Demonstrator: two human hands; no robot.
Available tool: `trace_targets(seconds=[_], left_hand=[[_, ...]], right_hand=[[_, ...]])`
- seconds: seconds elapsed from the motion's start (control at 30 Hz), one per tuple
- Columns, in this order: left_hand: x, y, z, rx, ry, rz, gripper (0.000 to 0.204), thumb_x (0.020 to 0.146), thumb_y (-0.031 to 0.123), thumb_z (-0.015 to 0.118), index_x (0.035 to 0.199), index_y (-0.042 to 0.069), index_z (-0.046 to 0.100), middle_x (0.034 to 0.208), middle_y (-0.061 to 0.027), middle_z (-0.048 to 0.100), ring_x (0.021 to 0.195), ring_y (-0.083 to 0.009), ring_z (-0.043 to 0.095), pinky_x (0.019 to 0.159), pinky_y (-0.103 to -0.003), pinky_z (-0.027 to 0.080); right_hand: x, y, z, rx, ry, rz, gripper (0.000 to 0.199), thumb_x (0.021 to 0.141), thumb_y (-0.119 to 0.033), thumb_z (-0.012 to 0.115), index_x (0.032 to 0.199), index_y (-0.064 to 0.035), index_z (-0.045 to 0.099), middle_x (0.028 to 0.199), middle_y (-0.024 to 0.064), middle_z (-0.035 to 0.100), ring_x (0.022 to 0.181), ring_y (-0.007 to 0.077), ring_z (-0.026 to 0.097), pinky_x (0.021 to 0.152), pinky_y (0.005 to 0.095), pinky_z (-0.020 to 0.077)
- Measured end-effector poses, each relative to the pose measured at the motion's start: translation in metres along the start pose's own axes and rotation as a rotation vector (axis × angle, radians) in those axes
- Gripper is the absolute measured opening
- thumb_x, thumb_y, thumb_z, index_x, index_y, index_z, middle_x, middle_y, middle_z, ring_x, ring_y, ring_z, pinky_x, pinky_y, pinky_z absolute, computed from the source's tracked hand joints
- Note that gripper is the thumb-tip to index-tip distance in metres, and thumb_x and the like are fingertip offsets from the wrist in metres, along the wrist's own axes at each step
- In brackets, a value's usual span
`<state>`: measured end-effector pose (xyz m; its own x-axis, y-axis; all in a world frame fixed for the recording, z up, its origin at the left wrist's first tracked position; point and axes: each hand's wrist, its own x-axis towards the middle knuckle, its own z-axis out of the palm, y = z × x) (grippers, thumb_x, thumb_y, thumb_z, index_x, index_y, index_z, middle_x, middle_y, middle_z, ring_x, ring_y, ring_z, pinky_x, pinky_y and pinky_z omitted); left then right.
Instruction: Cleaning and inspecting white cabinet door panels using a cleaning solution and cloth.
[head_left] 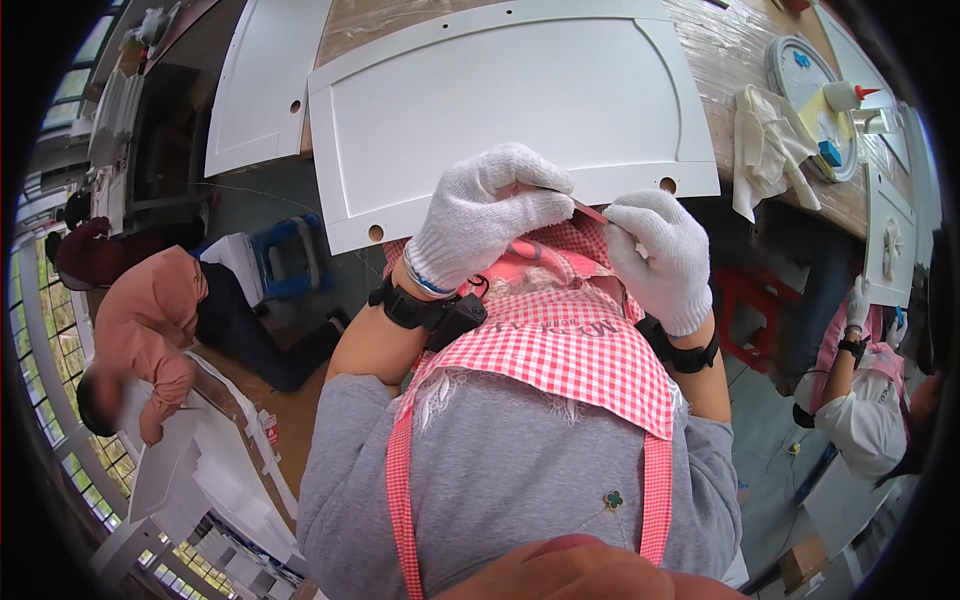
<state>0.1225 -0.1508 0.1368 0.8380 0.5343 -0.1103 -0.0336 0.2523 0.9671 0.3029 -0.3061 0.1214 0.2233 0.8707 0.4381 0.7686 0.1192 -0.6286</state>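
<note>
The near edge of the white rectangular framed panel (pixel 520 95), with round holes near its corners, lies just beyond both hands, its near left corner overhanging the brown plastic-wrapped tabletop (pixel 715 60). A thin reddish-brown strip (pixel 590 213) spans between the hands by that edge; whether it touches the panel, I cannot tell. The white-gloved left hand (pixel 468 220) pinches one end, thumb and forefinger narrow; the white-gloved right hand (pixel 662 258) grips the other between bent, nearly closed fingertips. A gap parts the panel from a second white panel (pixel 262 90) at left. Grey floor (pixel 755 405) shows on either side of the person. On the tabletop, a round white rimmed lid or pail top (pixel 775 65) bears small blue pieces (pixel 829 153) and a yellow sheet (pixel 838 122)
</note>
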Motion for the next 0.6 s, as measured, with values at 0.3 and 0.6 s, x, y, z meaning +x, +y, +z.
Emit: trace_targets(seconds=[0.3, 0.6], left_hand=[[-0.025, -0.016, -0.002, 0.154, -0.004, 0.399, 0.028, 0.084, -0.008, 0.076, 0.109, 0.001, 0.068, 0.104, -0.0068, 0.068, 0.096, -0.0154, 0.068, 0.085, -0.027, 0.057], [-0.045, -0.022, 0.005, 0.014, 0.090, 0.168, 0.047, 0.082, -0.004, 0.080, 0.125, 0.000, 0.060, 0.108, -0.0086, 0.067, 0.095, -0.0150, 0.068, 0.087, -0.028, 0.057]], right_hand=[[0.015, -0.026, 0.015, -0.012, -0.095, -0.120, 0.035, 0.078, -0.008, 0.075, 0.113, -0.0107, 0.073, 0.089, 0.0066, 0.068, 0.080, 0.0248, 0.067, 0.070, 0.0376, 0.0538], [0.007, -0.025, 0.020, -0.242, 0.020, -0.187, 0.043, 0.076, -0.008, 0.077, 0.118, -0.0154, 0.073, 0.088, 0.0030, 0.062, 0.080, 0.0226, 0.061, 0.069, 0.0352, 0.0524]])
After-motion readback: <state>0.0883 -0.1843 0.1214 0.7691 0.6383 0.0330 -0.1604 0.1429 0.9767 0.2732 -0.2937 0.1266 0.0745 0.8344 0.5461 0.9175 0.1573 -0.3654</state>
